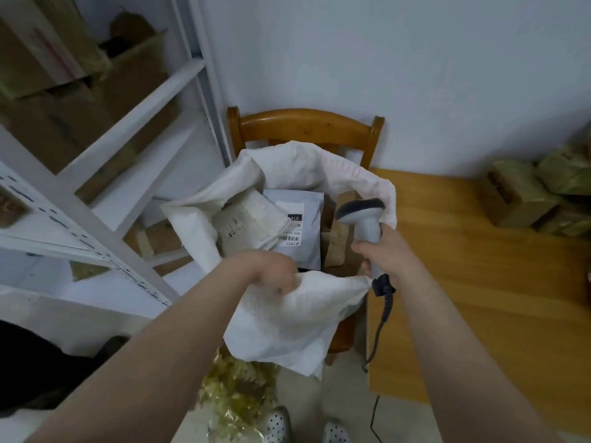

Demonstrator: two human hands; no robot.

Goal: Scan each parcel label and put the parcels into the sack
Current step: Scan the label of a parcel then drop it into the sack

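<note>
A white woven sack (287,318) stands open on a wooden chair (307,126) in the middle of the view. Inside it lie a grey mailer parcel (303,228) with a barcode label, a pale padded parcel (246,225) to its left and brown boxes (335,241) to its right. My left hand (275,270) grips the sack's near rim. My right hand (383,251) holds a grey barcode scanner (361,215) by its handle, its head over the sack's right side and its black cable hanging down.
A white metal shelf rack (105,174) with cardboard boxes fills the left. A wooden table (479,282) lies to the right, with tape-wrapped boxes (518,193) at its far end. A crinkled gold-wrapped parcel (236,394) lies on the floor by my feet.
</note>
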